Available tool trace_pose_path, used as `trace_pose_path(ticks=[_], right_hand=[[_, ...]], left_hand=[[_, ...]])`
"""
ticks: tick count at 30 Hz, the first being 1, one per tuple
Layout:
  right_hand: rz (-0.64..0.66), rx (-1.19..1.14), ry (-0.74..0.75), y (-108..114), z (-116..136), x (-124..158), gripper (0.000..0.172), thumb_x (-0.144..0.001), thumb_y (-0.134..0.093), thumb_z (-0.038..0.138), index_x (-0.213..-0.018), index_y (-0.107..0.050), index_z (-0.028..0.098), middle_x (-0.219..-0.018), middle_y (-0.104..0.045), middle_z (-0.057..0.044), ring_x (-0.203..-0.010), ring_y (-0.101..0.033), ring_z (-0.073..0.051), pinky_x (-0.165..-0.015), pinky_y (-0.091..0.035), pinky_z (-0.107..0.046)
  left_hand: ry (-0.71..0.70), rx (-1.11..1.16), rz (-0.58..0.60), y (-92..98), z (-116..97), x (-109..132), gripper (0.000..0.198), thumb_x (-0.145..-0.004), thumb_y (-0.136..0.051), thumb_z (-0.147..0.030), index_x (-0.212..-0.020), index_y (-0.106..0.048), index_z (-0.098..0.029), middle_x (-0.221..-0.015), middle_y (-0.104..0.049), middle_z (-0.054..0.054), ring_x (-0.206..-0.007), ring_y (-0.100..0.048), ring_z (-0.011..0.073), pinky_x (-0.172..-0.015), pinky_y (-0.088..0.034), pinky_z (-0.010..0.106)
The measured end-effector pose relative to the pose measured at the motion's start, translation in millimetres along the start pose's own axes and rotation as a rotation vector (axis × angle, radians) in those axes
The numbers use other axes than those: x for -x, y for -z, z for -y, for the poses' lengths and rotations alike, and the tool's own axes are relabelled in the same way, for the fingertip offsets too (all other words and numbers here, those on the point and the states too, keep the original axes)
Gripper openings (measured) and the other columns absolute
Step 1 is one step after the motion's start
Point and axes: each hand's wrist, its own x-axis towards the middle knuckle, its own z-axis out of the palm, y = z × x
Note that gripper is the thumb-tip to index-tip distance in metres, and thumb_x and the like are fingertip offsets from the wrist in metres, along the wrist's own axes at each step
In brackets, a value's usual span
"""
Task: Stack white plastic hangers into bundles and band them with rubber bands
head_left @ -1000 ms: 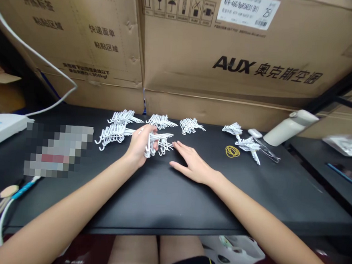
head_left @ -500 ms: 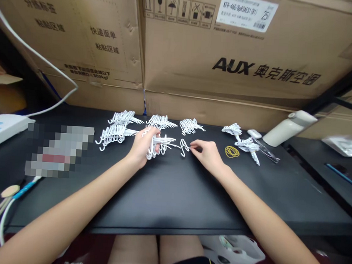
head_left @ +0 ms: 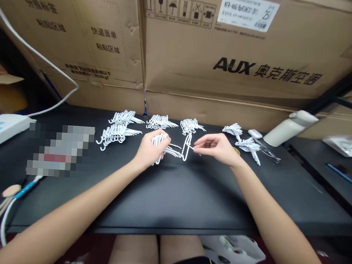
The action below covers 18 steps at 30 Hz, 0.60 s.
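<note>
While the left hand [head_left: 149,150] is closed round a bundle [head_left: 163,141] of white hooks, the right hand [head_left: 219,149] pinches one single hook [head_left: 187,145] between thumb and fingertips, the other fingers loosely curled. We only have the head view, so all of this comes from it.

Both hands are lifted a little over the black table [head_left: 171,200], near its back half. The single hook hangs between them, just beside the bundle's free ends and maybe touching them — we cannot tell for sure.

Step in hand, as we judge it: adding one loose hook to the held bundle. The next move calls for turning the hook to lie along the bundle, bends matched, then a small opening of the left fingers to take it in without spilling the rest.

Directions: the bundle's long axis runs left to right, with the straight ends pointing right toward the other hand and the curved ends at the left fingers. The single hook's long loop stands near upright in the picture, crosswise to the bundle, and a thin end runs right into the pinch. Which end is the bend is too fine for us to read.

Behind, sorted piles [head_left: 117,132] of hooks lie in a row in front of the boxes [head_left: 228,71] — none touched.
</note>
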Motion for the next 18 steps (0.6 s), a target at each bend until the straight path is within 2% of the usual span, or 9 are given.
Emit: trace_pose_path(ticks=[4,12,18], right_hand=[[0.014,-0.004,-0.005,-9,-1,1,0.025,-0.06,-0.082,0.025,-0.08,-0.072,0.013,-0.072,-0.073,-0.005,-0.063,-0.068,-0.015,-0.066,-0.056,-0.027],[0.061,-0.053,0.005,-28,-1,3,0.023,-0.059,-0.082,0.024,-0.078,-0.072,0.013,-0.07,-0.072,-0.004,-0.064,-0.068,-0.015,-0.065,-0.055,-0.026],[0.016,-0.113,0.002,-34,-4,4,0.024,-0.06,-0.081,0.024,-0.079,-0.073,0.014,-0.07,-0.073,-0.004,-0.063,-0.068,-0.015,-0.066,-0.055,-0.028]], left_hand=[[-0.001,-0.024,0.018,-1.2,-2,1,0.019,-0.079,-0.058,-0.032,-0.068,-0.051,-0.018,-0.044,-0.048,-0.006,-0.033,-0.044,0.0084,-0.036,-0.035,0.019],[0.02,-0.036,0.126,-6.8,1,6,0.023,-0.08,-0.059,-0.038,-0.07,-0.053,-0.018,-0.047,-0.051,-0.005,-0.034,-0.047,0.0092,-0.035,-0.037,0.019],[0.04,0.01,0.09,-7.5,0,7,0.024,-0.081,-0.058,-0.043,-0.077,-0.052,-0.02,-0.054,-0.054,-0.005,-0.036,-0.05,0.0103,-0.034,-0.038,0.02]])
